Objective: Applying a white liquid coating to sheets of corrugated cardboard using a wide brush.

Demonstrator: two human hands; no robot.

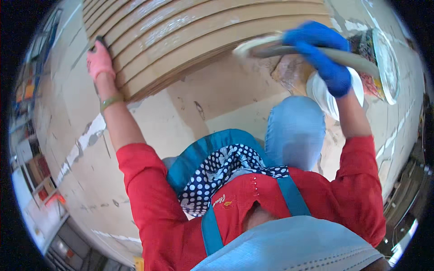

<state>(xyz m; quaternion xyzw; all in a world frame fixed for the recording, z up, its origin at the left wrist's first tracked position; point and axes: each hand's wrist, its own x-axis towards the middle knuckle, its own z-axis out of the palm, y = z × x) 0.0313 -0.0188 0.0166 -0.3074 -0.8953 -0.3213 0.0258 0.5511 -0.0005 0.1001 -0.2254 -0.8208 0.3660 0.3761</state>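
Note:
My left hand (100, 61), in a pink glove with dark fingertips, grips the left edge of a layered stack of brown cardboard sheets (181, 31). The sheets are staggered like steps, and their exposed strips carry shiny wet-looking patches. In my right hand (323, 54), gloved in blue, is a flat brush (357, 61) with pale bristles, its handle sticking out to the right. The brush is held beside the stack's right end, slightly blurred. Below this hand stands a white bucket (318, 90), partly hidden by the hand and forearm.
Right of the bucket is a container (388, 67) with a pale rim, beside mixed coloured scraps. The worn floor (158, 113) has white and dark marks. Shelves with goods (36, 167) line the far left; stacked material (407, 180) lies along the right rim.

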